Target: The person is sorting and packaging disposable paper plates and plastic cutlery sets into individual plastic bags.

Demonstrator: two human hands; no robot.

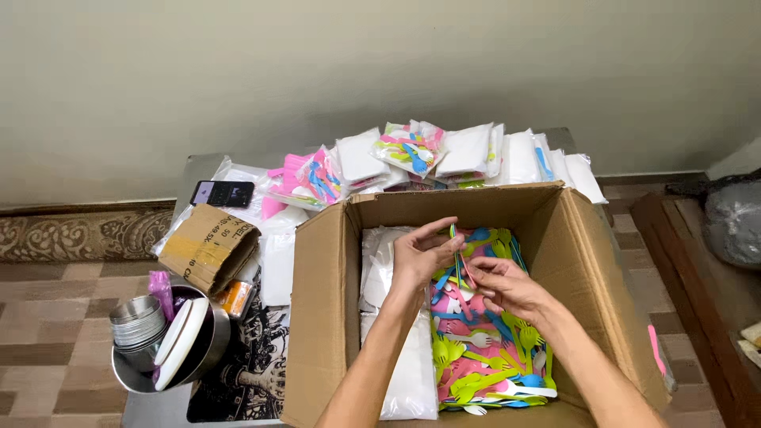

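Plastic cutlery in open box — a few pieces lifted.
Pink and green utensils (pixel 460 252) were pinched upright above the loose pile of cutlery (pixel 483 349) — pink, blue, green, white forks and spoons — which filled the right half of the cardboard box (pixel 317 317), flaps open.

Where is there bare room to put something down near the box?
Little bare room. Inside the brown cardboard box, white bags and coloured plastic cutlery cover the bottom. The table behind is heaped with sealed packets. Only the patterned floor, left of the steel bowl, looks free.
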